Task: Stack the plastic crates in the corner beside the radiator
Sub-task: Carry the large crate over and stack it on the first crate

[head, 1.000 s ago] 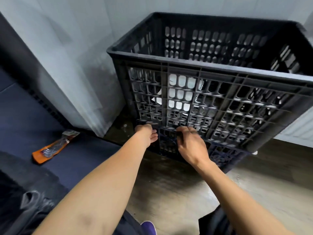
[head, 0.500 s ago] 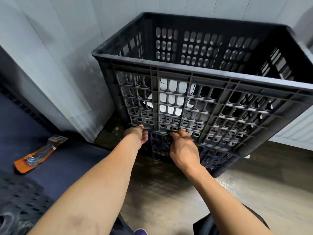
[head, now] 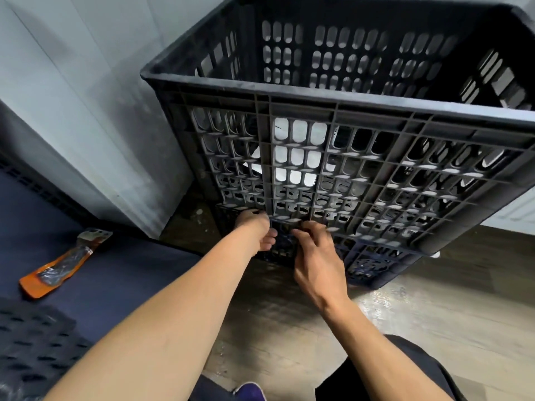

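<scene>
Crates stand stacked in the far corner — top crate [head: 341, 180] on a blue crate [head: 373, 264], left edge near the wall [head: 86, 111]. The left hand [head: 254, 227] and right hand [head: 315, 256] grip its near bottom edge; floor [head: 434, 328] lies open rightward.

Can read no text, label, brand, number or sign anywhere in the frame. Find no legible moulded mark on the black crate [head: 347, 101] at centre. Cannot make out any print on the orange packet [head: 62, 266] at lower left: too blurred.
</scene>
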The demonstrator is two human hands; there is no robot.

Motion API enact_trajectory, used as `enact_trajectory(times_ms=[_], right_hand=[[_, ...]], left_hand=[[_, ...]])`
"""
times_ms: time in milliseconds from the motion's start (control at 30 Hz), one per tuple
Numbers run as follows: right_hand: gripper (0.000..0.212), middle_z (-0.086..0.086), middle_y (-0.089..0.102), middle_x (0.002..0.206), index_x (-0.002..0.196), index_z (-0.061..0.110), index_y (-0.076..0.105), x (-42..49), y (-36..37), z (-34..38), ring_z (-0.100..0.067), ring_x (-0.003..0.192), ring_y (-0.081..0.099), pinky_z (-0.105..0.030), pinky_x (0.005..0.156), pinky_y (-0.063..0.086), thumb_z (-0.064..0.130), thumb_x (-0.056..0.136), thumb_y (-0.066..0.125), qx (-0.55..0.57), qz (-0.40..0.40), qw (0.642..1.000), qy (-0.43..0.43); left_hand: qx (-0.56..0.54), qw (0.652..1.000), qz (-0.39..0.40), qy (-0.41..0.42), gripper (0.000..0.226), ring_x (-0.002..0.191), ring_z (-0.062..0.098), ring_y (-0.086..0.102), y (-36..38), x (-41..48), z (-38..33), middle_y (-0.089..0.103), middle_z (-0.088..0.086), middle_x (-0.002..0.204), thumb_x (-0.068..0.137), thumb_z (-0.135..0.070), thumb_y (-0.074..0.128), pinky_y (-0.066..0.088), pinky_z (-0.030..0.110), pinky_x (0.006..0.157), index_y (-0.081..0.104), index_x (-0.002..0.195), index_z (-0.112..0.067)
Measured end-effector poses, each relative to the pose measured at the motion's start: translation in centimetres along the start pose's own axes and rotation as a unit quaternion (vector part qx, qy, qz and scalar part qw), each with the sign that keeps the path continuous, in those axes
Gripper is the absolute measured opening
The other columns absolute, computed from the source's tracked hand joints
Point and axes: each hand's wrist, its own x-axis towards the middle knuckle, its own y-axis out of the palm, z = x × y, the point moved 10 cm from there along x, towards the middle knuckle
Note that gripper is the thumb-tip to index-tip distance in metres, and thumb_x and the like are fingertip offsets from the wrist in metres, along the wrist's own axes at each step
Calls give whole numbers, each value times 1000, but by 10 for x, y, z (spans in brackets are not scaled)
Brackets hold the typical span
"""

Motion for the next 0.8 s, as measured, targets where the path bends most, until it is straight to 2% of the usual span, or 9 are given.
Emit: enact_trajectory(times_ms=[100,267,333,400,467,533,600,700,800], right_hand=[[42,2,43,138,129,22,59,-3,-8,-3,-21,124,48,-38,86,53,14,89,50,61,-34,995,68],[37,2,46,131,126,24,61,-46,-2,-13,-17,121,50,-26,93,45,21,91,48,92,45,979,174],[33,2,49,125,123,25,62,-66,-12,-11,-14,116,51,-23,92,42,21,93,49,107,62,974,191],[32,1,51,123,122,23,62,-84,-30,-9,-16,116,51,-24,92,43,18,93,51,107,79,971,197],[34,1,51,127,125,22,61,-101,-57,-6,-17,120,50,-28,94,45,17,92,52,91,101,970,201],[35,3,51,130,126,22,60,-110,-90,-1,-16,123,49,-30,94,45,17,92,53,71,109,971,198],[35,3,52,130,125,21,61,-106,-132,10,-16,122,49,-30,94,45,16,91,54,58,103,975,188],[34,0,54,126,122,18,61,-86,-194,37,-21,119,51,-37,90,50,11,90,54,54,76,983,156],[34,-1,55,123,122,16,61,-54,-254,64,-23,114,52,-42,86,52,11,89,54,48,46,990,120]], left_hand=[[-44,997,-54,20,38,48,20,52,-1,1,9,57,8,62,102,-37,40,46,26,46,49,80,-8],[-109,993,-43,22,23,39,13,46,16,-39,40,51,6,58,99,-26,52,37,18,38,52,85,-8],[-82,995,-36,34,22,49,14,52,21,-63,49,57,5,62,98,-24,54,45,23,47,56,82,-8],[-28,997,-29,61,17,68,19,61,24,-90,52,64,2,74,96,-13,51,53,33,67,62,82,-15],[50,994,-28,97,30,85,17,60,22,-124,46,62,-9,85,92,-3,45,51,33,80,64,96,-26],[116,985,-42,124,33,90,11,56,16,-159,36,57,-13,94,93,-7,46,47,28,86,60,113,-30],[158,971,-52,175,30,95,10,58,12,-191,11,56,-8,108,94,-14,50,49,33,90,58,117,-31],[203,940,-62,267,28,106,9,53,11,-241,-52,51,-9,117,94,-18,53,41,25,89,57,118,-31],[235,878,-104,404,27,110,17,48,4,-296,-137,53,-2,116,91,-16,57,34,22,93,59,118,-20]])
